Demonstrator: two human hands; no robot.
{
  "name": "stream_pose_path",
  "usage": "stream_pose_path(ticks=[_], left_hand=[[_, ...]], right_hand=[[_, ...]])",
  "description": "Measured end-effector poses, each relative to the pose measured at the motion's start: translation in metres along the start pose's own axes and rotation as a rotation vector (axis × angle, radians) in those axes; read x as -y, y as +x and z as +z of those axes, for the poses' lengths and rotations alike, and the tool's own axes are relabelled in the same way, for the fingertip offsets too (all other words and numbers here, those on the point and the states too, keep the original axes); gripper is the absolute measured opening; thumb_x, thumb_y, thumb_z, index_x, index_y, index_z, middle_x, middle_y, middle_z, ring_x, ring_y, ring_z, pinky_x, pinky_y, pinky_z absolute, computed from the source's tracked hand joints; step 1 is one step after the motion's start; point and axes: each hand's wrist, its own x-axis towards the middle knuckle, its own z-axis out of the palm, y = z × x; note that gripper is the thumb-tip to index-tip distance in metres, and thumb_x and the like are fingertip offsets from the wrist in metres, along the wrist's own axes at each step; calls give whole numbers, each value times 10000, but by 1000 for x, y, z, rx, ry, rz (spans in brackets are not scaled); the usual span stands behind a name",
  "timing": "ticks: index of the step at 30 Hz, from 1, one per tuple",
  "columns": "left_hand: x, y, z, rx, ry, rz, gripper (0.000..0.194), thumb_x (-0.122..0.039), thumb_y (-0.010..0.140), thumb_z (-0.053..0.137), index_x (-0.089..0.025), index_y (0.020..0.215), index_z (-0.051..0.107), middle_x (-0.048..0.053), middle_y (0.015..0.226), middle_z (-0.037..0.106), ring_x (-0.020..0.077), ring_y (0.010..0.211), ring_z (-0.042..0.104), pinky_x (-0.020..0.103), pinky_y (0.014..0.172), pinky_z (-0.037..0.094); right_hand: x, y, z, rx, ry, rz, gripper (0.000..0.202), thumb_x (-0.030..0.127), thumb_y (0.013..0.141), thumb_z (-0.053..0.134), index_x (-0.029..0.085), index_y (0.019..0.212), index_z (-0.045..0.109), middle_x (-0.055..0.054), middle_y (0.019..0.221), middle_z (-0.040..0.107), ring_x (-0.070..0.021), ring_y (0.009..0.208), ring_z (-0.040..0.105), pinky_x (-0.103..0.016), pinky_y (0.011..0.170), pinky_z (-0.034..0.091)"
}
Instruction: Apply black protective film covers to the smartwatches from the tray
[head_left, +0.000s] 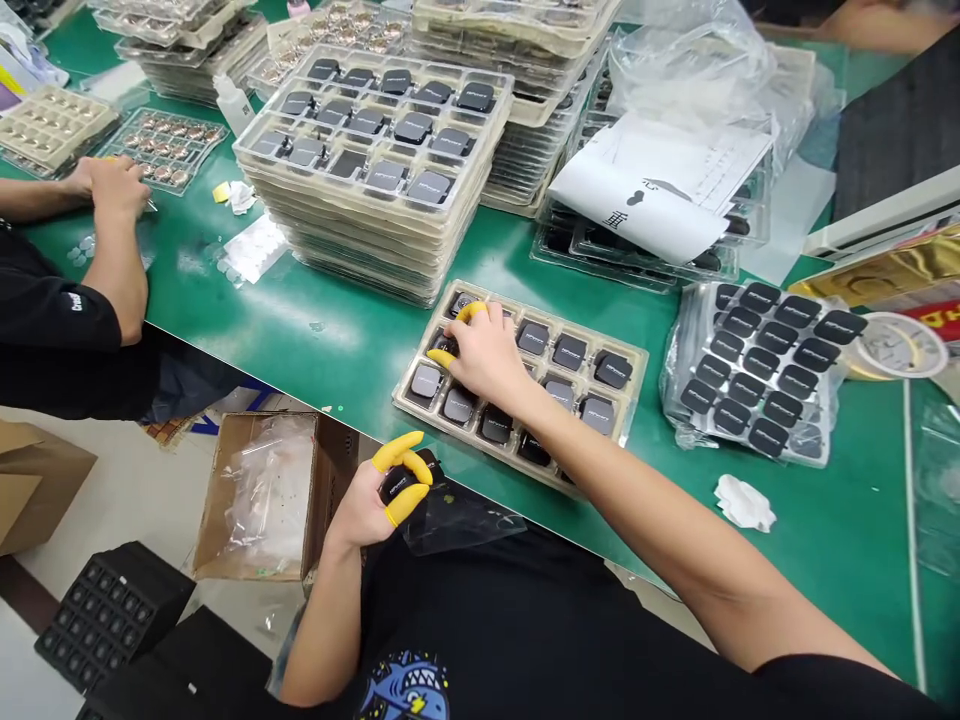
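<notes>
My left hand point(379, 497), yellow covers on its fingertips, grips a black square watch body point(401, 484) with pale lettering, just off the table's front edge. My right hand point(489, 350), also with yellow finger covers, reaches into a shallow plastic tray point(517, 458). Its thumb and forefinger close around a dark watch body point(442, 344) at the tray's left side, partly hidden by the fingers. In the rows around it lie more black watch bodies point(569, 351), most with lettering facing up.
Stacked trays point(360, 235) stand behind. To the right are a sheet of black square stickers point(761, 360), a tape roll point(900, 345) and crumpled tissue point(745, 502). A co-worker's hands point(116, 187) are at the left. An open carton point(259, 500) sits below the table edge.
</notes>
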Motion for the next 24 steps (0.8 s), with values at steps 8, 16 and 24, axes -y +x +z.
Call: stream_pose_path(ticks=[8,16,24], left_hand=[[-3,-2,-2,-56,30,-28,537,-389,1002,813,-217,1500,712,55,957,844,184,857,784,333,902,660],[0,10,-10,-125,254,71,197,-412,970,833,-294,1102,919,77,1037,899,262,977,859,366,914,724],[-5,35,-3,-57,350,92,248,-534,885,883,-325,1011,927,76,1045,891,307,978,866,409,886,753]], right_hand=[[3,5,1,-2,78,8,306,398,1045,719,132,1180,791,-263,1322,648,-474,1374,482,-617,1073,436],[18,4,-19,-24,213,-14,308,105,977,659,128,1283,686,-232,1297,740,-372,1349,507,-516,1100,384],[-19,-69,-70,-172,589,-22,155,309,1049,783,258,1174,709,-24,1136,792,-210,1049,679,-323,912,522]])
